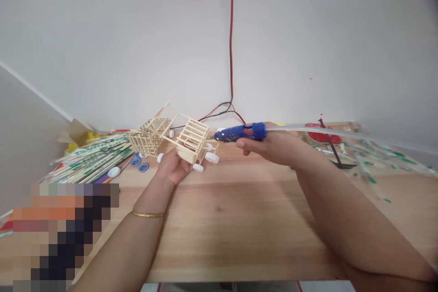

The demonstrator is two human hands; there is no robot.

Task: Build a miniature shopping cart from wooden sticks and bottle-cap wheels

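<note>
My left hand [173, 167] grips a small cart built of thin wooden sticks [192, 139] from below, its fingers partly hidden under it. White round wheels [212, 158] sit along the cart's lower side. In my right hand [273, 146] is a blue hot glue gun [241, 132], held level with its nozzle pointing left at the cart's right side. Whether the nozzle touches the sticks I cannot tell. A long clear glue stick [308, 129] runs out of the gun's back to the right. Just behind my left hand stands a second stick cart [149, 136].
Packets of wooden sticks [99, 157] lie at the left, with blue round caps [143, 167] and a white cap [114, 172] beside them. Clear wrappers [372, 155] and a dark stand with a red piece [333, 146] are at the right. A red-black cable [232, 54] hangs down the wall.
</note>
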